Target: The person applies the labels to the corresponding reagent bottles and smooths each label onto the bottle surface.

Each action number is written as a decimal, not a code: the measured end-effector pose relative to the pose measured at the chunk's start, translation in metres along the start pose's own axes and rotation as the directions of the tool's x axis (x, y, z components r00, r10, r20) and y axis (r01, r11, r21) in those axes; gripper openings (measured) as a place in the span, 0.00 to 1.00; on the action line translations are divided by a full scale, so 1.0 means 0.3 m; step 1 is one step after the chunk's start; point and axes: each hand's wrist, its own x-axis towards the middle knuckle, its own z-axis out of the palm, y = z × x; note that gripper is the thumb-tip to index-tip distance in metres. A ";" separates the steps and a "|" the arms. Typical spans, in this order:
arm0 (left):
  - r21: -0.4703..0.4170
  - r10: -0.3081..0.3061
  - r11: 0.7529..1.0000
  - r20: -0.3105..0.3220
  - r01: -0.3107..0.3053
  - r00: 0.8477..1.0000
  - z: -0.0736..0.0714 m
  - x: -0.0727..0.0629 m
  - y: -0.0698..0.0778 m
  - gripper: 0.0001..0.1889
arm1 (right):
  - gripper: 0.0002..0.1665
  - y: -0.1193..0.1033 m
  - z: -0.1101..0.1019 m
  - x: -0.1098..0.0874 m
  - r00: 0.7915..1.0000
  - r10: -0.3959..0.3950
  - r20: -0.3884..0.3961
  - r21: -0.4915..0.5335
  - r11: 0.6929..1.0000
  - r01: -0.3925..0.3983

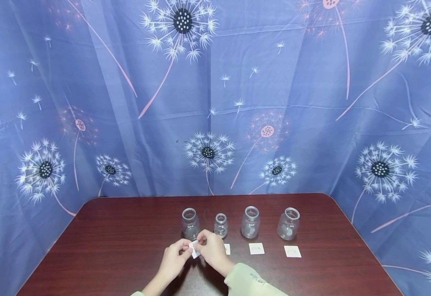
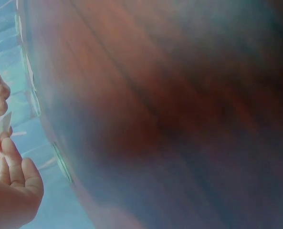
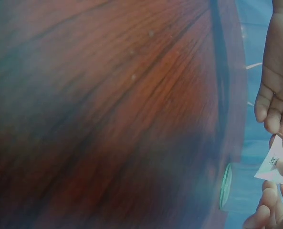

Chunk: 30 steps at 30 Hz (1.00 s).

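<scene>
Over the table's front middle, my left hand [image 1: 174,257] and right hand [image 1: 212,248] pinch a small white card [image 1: 196,249] between thumbs and fingers. The right wrist view shows the same card [image 3: 273,167] tilted, with dark print on it. Just behind the hands stands an open-topped clear glass jar [image 1: 190,225], its base close to the fingertips. A smaller glass jar [image 1: 220,224] is beyond my right hand. Another white card [image 1: 227,249] is partly hidden behind that hand.
Two more glass jars, a middle one [image 1: 250,224] and a right one [image 1: 288,225], stand in the row. In front of them lie a printed white card [image 1: 256,248] and another card [image 1: 292,251]. A blue dandelion-patterned curtain [image 1: 163,164] surrounds the dark red wooden table [image 1: 126,230].
</scene>
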 end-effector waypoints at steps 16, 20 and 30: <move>-0.042 0.009 0.999 0.068 -0.006 0.998 -0.003 0.005 -0.024 0.08 | 0.11 0.017 -0.007 0.001 0.994 -0.107 0.021 -0.083 0.991 0.108; -0.038 0.006 0.999 0.103 -0.002 0.995 -0.015 0.008 -0.028 0.11 | 0.12 0.019 -0.019 -0.003 0.986 -0.145 0.080 -0.072 0.986 0.150; -0.022 -0.006 1.000 0.195 0.011 0.981 -0.036 0.020 -0.029 0.12 | 0.12 0.000 -0.045 -0.012 0.964 -0.168 0.206 -0.019 0.984 0.176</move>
